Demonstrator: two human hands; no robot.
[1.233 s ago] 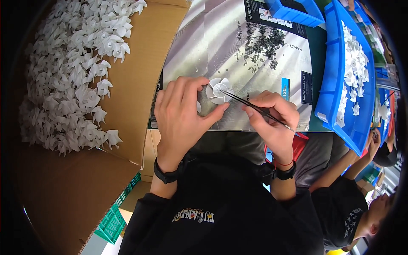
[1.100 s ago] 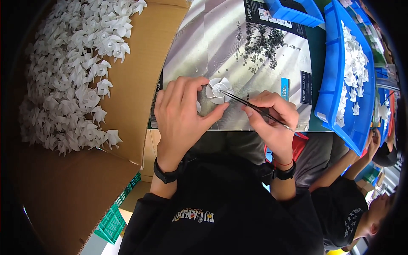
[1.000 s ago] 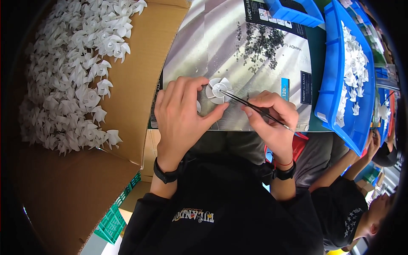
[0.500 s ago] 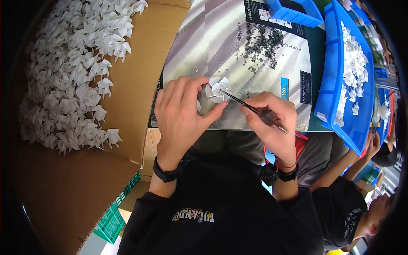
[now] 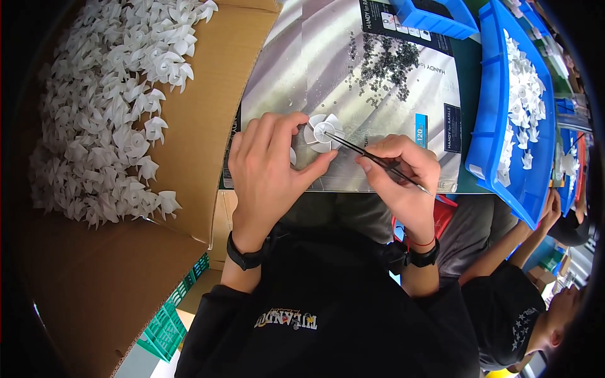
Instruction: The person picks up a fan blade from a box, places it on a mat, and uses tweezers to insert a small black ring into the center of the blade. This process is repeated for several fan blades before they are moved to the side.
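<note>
A small white fan wheel with curved blades lies on the work surface, its round hub facing up. The thumb and index finger of my left hand grip it at its edges. In my right hand is a pair of dark tweezers, pinched between thumb and fingers. Their tips reach into the hub's centre; whether they hold a tiny part there is too small to tell. Part of another white piece shows beside my left hand, mostly hidden by it.
Many tiny dark rings are scattered farther back on the printed sheet. To the left stands a cardboard box heaped with white fan wheels. Blue bins stand on the right, near a co-worker.
The tweezers' rear end has swung slightly right, and my right hand has shifted a little. My left hand and the fan wheel stay almost in place.
</note>
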